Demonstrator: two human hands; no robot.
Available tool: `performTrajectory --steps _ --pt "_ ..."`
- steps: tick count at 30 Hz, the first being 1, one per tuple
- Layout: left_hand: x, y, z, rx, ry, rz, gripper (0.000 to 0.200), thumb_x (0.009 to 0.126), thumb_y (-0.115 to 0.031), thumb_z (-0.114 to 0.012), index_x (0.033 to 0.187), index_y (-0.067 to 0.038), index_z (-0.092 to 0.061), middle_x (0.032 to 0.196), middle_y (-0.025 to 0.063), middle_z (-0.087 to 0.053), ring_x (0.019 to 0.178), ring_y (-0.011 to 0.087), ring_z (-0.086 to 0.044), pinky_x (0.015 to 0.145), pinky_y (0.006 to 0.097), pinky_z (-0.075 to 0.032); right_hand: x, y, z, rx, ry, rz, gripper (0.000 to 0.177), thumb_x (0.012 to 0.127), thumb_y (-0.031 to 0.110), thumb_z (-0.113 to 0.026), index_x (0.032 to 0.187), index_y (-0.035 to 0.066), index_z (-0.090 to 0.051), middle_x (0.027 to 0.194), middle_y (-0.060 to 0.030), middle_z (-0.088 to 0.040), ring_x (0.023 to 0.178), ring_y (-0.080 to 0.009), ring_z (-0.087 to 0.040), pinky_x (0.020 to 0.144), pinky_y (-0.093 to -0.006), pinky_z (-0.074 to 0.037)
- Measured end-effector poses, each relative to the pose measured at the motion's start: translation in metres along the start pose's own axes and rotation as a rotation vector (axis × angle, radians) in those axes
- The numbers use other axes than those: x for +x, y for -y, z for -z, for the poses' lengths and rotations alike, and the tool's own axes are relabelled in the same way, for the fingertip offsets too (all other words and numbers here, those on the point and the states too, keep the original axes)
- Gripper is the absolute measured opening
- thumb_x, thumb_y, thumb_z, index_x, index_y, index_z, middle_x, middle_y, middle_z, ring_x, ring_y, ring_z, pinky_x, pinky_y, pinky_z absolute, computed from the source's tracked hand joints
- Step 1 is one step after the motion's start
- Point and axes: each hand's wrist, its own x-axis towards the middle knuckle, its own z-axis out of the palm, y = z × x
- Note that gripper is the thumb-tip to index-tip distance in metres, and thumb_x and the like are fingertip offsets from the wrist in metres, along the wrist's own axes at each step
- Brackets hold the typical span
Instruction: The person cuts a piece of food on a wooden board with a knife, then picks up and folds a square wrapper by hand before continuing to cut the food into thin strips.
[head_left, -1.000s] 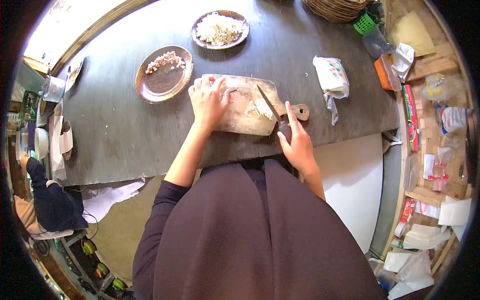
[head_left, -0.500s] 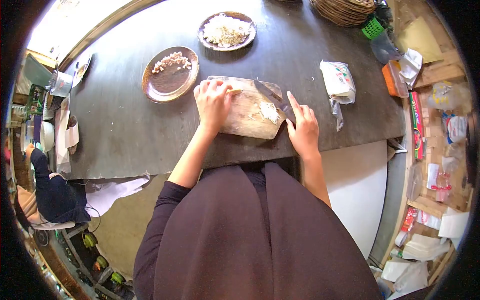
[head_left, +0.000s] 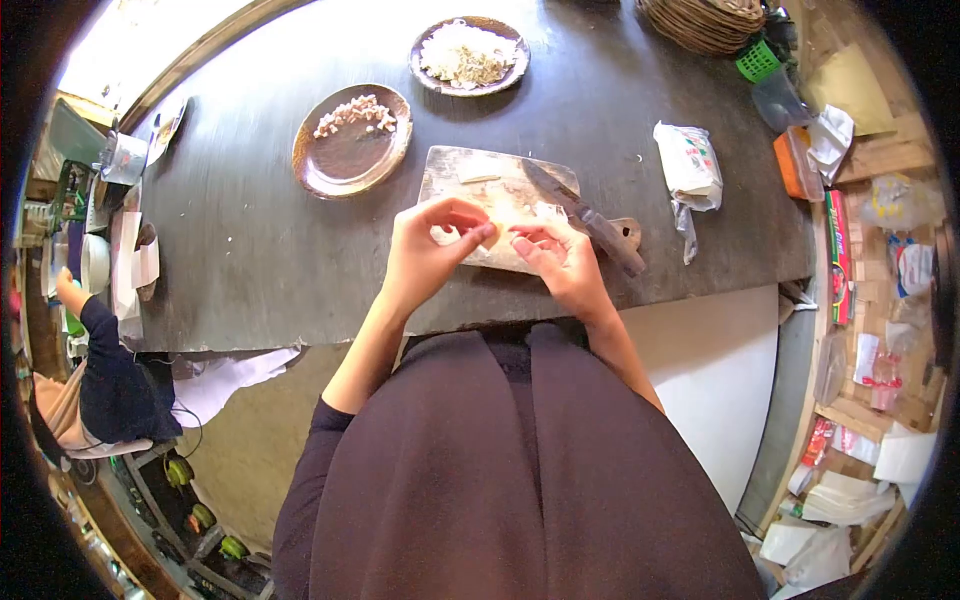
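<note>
Over the near edge of a wooden cutting board (head_left: 440, 178), my left hand (head_left: 432, 242) is closed, thumb and fingertips together. Facing it, my right hand (head_left: 568, 264) is pinched too, its fingertips close to the left ones. Whatever small thing is between them is too small to make out. A knife (head_left: 608, 238) lies across the board's right side, its handle out over the board's edge. One pale strip (head_left: 480, 178) rests near the board's far side. Fine pale shreds (head_left: 548, 210) are partly hidden behind my right hand.
Beyond the board stand a brown plate (head_left: 345, 172) with small chopped pieces and another plate (head_left: 520, 72) heaped with pale slices. A white plastic package (head_left: 690, 165) lies right on the dark table (head_left: 240, 270). Another person's dark sleeve (head_left: 105, 345) is at far left.
My right hand has left the knife, which now lies on the board. Both hands have come together at the board's near edge. The other person's arm at left has risen.
</note>
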Motion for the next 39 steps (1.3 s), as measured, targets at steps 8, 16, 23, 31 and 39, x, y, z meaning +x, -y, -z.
performTrajectory --steps 8,16,23,31,39 --pt "-0.023 -0.006 0.023 -0.406 0.104 0.134 0.022 0.094 -0.004 -0.072 0.117 -0.003 -0.074 0.102 0.0035 -0.074 0.084 0.0084 -0.063 0.077 0.026 -0.049 0.003 0.02 -0.031 0.393 -0.045 -0.075 0.012 0.097 0.006 -0.071 0.102 -0.005 -0.069 0.094 -0.0065 -0.071 0.081 -0.0097 -0.065 0.074 -0.0234 -0.052" --pt "-0.027 -0.005 0.043 0.032 0.12 -0.338 0.024 0.083 0.004 -0.076 0.105 -0.004 -0.078 0.107 0.0104 -0.073 0.103 0.0214 -0.068 0.089 0.034 -0.052 0.004 0.033 -0.05 0.458 0.054 -0.108 0.013 0.099 0.007 -0.07 0.104 -0.004 -0.068 0.091 -0.0054 -0.07 0.077 -0.01 -0.063 0.072 -0.0247 -0.052" --pt "-0.034 -0.008 0.053 -0.082 0.073 -0.284 0.016 0.087 0.0 -0.077 0.102 -0.005 -0.078 0.107 0.0098 -0.073 0.098 0.0185 -0.07 0.086 0.031 -0.054 -0.001 0.055 -0.074 0.332 0.019 -0.057 0.017 0.101 0.012 -0.068 0.106 -0.004 -0.069 0.091 -0.0041 -0.07 0.077 -0.0096 -0.063 0.072 -0.0241 -0.051" --pt "-0.053 -0.004 0.068 -0.312 -0.072 -0.154 0.009 0.088 0.001 -0.077 0.097 0.001 -0.076 0.098 0.0085 -0.076 0.091 0.0131 -0.07 0.082 0.0266 -0.053 -0.002 0.077 -0.098 -0.243 -0.069 0.241 0.01 0.095 0.005 -0.065 0.097 -0.002 -0.072 0.08 -0.0109 -0.066 0.073 -0.0192 -0.063 0.069 -0.032 -0.049" --pt "-0.071 -0.019 0.092 -0.22 -0.15 -0.286 0.011 0.085 0.005 -0.078 0.096 0.001 -0.076 0.096 0.0078 -0.077 0.089 0.0141 -0.071 0.081 0.0285 -0.054 -0.001 0.093 -0.124 -0.394 -0.069 0.429 0.009 0.093 0.005 -0.066 0.096 0.0 -0.073 0.081 -0.013 -0.066 0.073 -0.0276 -0.063 0.069 -0.0366 -0.048"
